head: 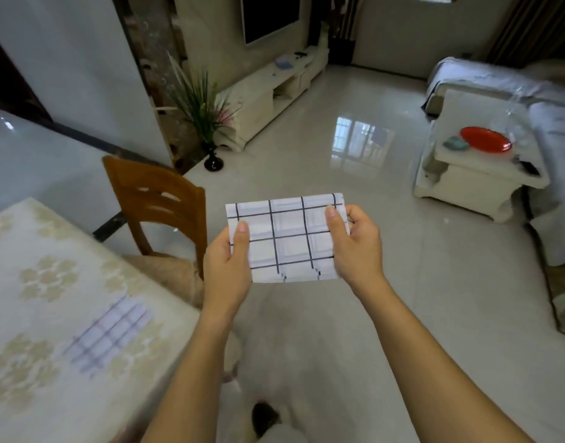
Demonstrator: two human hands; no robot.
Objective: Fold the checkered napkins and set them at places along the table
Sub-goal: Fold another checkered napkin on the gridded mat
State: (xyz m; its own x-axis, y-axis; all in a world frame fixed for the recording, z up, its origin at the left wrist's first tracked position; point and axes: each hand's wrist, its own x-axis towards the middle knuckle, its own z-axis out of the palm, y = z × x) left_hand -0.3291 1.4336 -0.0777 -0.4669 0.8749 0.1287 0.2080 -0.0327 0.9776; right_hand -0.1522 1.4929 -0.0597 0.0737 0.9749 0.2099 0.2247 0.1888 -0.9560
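A folded white napkin with dark check lines (289,238) is held flat in the air over the floor, to the right of the table. My left hand (228,263) pinches its left edge with the thumb on top. My right hand (354,243) pinches its right edge the same way. A second folded checkered napkin (110,334) lies on the table (35,282) near its right edge, blurred in the frame. The table carries a pale cloth with beige flower patterns.
A wooden chair (159,206) stands at the table's far corner. A potted grass plant (207,123) is beyond it. A white side table (479,167) with a red plate (485,139) stands at right, by a covered sofa. Glossy tiled floor stretches ahead.
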